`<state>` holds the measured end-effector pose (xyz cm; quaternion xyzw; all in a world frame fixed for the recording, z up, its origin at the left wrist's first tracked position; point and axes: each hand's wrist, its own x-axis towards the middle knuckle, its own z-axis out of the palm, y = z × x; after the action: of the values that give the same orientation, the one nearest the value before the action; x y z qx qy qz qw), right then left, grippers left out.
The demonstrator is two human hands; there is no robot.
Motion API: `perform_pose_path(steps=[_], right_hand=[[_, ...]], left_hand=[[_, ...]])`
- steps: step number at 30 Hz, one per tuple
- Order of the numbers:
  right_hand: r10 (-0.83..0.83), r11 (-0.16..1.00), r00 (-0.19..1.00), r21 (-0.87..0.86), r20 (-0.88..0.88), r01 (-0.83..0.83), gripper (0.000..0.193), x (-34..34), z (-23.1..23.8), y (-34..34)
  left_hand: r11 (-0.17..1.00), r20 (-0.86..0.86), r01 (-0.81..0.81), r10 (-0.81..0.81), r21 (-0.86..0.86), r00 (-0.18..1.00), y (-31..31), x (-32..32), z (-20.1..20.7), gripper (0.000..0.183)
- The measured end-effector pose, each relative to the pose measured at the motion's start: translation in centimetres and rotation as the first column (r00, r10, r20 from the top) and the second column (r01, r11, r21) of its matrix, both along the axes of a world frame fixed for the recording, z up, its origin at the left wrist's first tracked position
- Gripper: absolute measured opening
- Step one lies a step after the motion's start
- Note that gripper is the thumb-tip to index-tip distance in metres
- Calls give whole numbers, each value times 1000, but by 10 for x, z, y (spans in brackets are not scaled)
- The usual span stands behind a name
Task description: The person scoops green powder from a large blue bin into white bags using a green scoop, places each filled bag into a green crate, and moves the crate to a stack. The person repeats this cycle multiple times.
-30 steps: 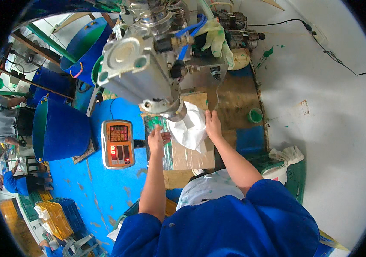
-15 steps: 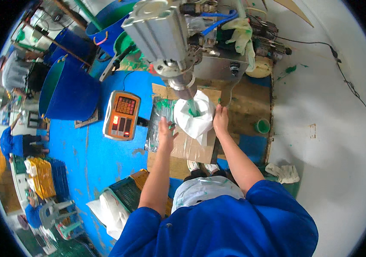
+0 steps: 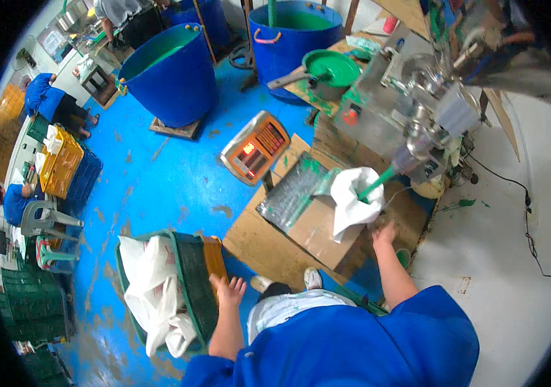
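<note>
A white plastic bag (image 3: 353, 213) stands with its mouth gathered up on the cardboard-covered platform (image 3: 317, 235). A green spout (image 3: 376, 185) from the metal filling machine (image 3: 427, 132) reaches into its opening. My right hand (image 3: 384, 235) is low beside the bag's right side, holding nothing visible, its fingers loosely apart. My left hand (image 3: 227, 291) hangs in the air with spread fingers, close to the right side of a green crate (image 3: 205, 284) in which white plastic bags (image 3: 153, 267) are piled. A digital scale display (image 3: 256, 148), lit, stands left of the bag.
Blue tubs (image 3: 175, 80) with green contents stand at the back. A pot of green paste (image 3: 331, 69) sits beside the machine. A green cup (image 3: 403, 258) is near my right forearm. Other people in blue (image 3: 52, 100) work at the left near yellow crates (image 3: 62, 161). A white wall (image 3: 501, 309) is at the right.
My view has turned left. My left hand has moved away from the bag to beside the green crate. My right hand has come down along the bag's right side.
</note>
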<state>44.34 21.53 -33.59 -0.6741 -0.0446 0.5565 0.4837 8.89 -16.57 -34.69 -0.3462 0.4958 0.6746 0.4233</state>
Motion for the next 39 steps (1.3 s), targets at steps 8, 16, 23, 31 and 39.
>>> perform_pose_path(steps=[8,16,23,31,39], right_hand=[[862,-56,-96,-94,498,-994,20,-160,-55,-121],[286,-747,-617,-233,733,-623,52,-615,-14,-192],[-6,-991,-612,-89,791,-105,41,-737,-32,-298],[451,-889,-870,14,201,-457,20,-744,-17,-349],[648,-761,-751,94,121,-642,22,-757,1,-516]], left_hand=[[330,-135,-904,917,-272,376,-118,-66,-37,81],[373,93,-915,927,-153,362,-131,-39,-45,76],[141,189,-940,978,-311,84,-112,-49,-43,62],[1,148,-884,986,-468,-78,-151,-60,-41,39],[-91,-312,-760,938,-644,152,-374,-145,-7,32]])
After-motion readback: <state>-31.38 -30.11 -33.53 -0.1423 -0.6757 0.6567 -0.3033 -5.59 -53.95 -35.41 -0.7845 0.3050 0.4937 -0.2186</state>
